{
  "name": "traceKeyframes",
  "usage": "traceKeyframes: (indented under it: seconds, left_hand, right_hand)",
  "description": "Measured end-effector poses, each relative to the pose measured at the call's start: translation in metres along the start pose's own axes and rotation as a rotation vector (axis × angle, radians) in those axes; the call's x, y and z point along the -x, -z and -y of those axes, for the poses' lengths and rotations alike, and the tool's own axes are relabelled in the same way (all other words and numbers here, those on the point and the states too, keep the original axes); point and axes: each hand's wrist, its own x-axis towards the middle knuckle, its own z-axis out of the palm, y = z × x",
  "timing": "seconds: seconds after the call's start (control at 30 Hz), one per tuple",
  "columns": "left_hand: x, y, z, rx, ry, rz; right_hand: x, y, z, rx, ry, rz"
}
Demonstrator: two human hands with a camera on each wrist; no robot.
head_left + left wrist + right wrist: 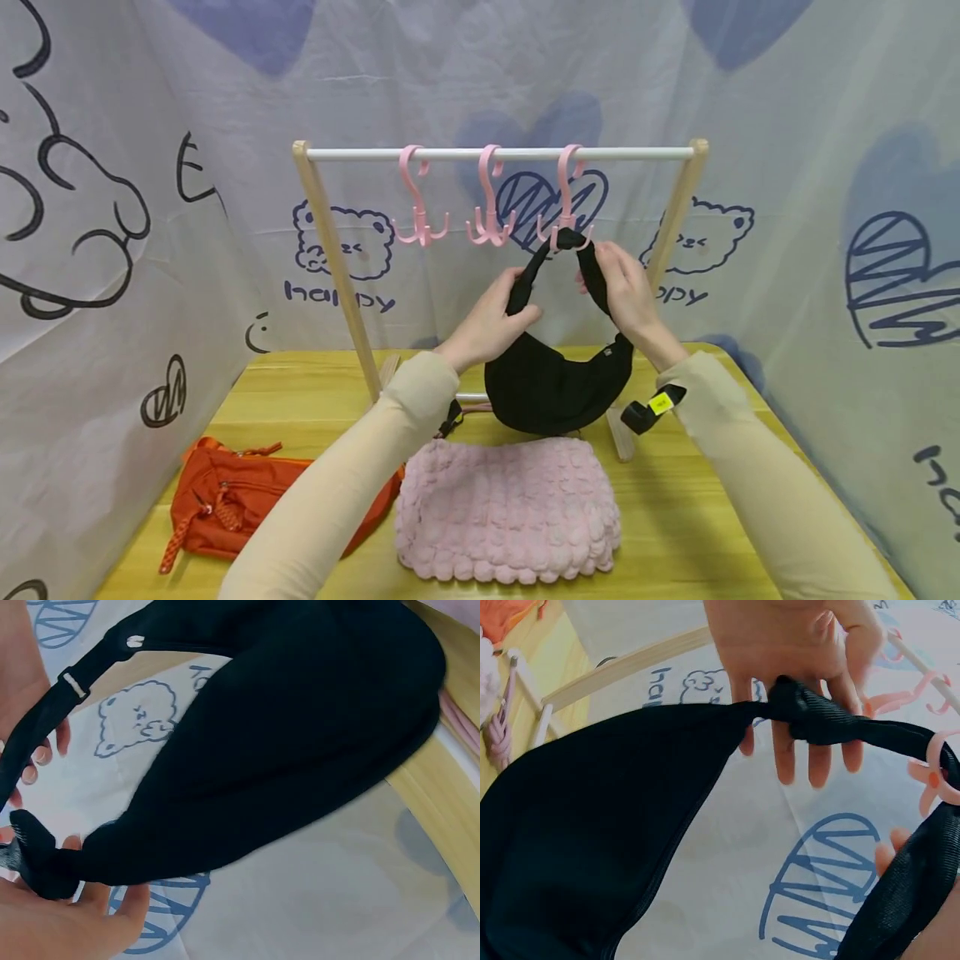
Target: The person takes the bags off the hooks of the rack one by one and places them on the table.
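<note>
A black crescent-shaped shoulder bag point(558, 383) hangs by its strap point(572, 237) from the rightmost pink hook point(567, 196) on a rack. My left hand point(491, 321) is at the left side of the strap. Its fingers extend straight behind the strap's knot point(817, 712) in the right wrist view, palm and thumb spread apart from the cloth. On the other side, my right hand point(628, 292) grips the strap, its fingertips point(41, 755) showing past the strap's edge in the left wrist view. The strap's top loop overlaps the hook's lower prongs.
Two more pink hooks, one in the middle point(491, 200) and one at left point(420, 200), hang on the white rail point(637, 153). On the wooden table point(697, 483) lie a pink puffy bag point(506, 508) and an orange bag point(255, 483). Wooden posts point(337, 267) flank the rack.
</note>
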Motion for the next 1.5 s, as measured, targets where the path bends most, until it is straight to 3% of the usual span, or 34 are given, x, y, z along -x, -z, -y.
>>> traceKeyframes:
  seconds: [0.2, 0.43, 0.73, 1.03, 1.3, 1.5]
  left_hand:
    - [-0.009, 0.002, -0.016, 0.123, 0.031, -0.016]
    - [-0.022, 0.004, -0.037, 0.151, 0.116, -0.054]
    - [-0.033, 0.003, -0.046, 0.238, 0.201, -0.072]
    - [-0.037, 0.001, -0.047, 0.332, 0.220, -0.076]
    - [-0.040, 0.004, -0.050, 0.602, 0.253, -0.068]
    - [-0.041, 0.007, -0.053, 0.661, 0.273, -0.061]
  right_hand:
    - [-0.009, 0.001, 0.011, -0.102, -0.094, 0.059]
    - [-0.017, 0.002, 0.019, -0.145, -0.266, 0.132]
    - [-0.021, 0.002, 0.021, -0.409, -0.384, 0.152]
    - [-0.024, -0.001, 0.020, -0.548, -0.427, 0.162]
    - [-0.023, -0.001, 0.021, -0.565, -0.435, 0.157]
    - [-0.023, -0.002, 0.020, -0.583, -0.419, 0.143]
